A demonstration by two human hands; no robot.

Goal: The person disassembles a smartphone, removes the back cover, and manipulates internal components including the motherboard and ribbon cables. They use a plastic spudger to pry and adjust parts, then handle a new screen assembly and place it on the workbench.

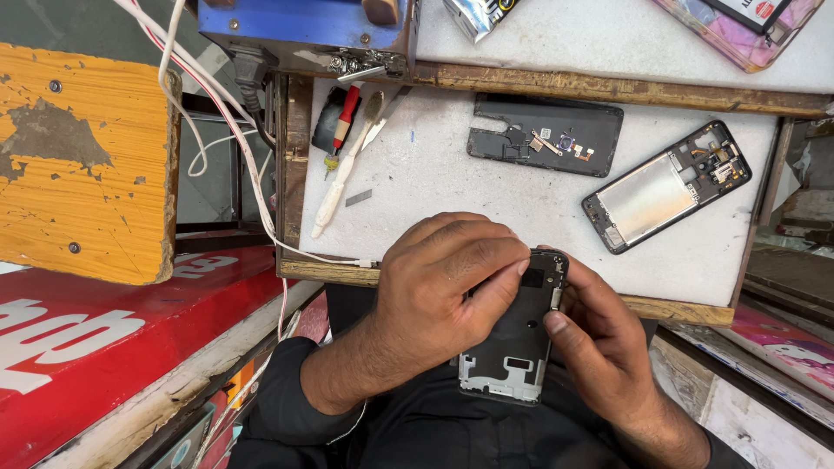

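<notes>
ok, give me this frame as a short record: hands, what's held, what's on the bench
left hand: fingers pinch at the top edge of the phone frame
right hand: steadies the frame's right side, thumb on its edge
bench: white mat
on mat: black back cover, open phone body, red-handled screwdriver, white pry tool
left of bench: white cable, orange board

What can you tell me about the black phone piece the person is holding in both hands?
The phone frame is a thin black shell, opened up, with a silvery metal bracket at its near end and small parts at its far end. It looks like plastic and metal. It is held lengthwise, just in front of the white work surface. The left hand covers its left side; the right hand grips its right edge.
</notes>
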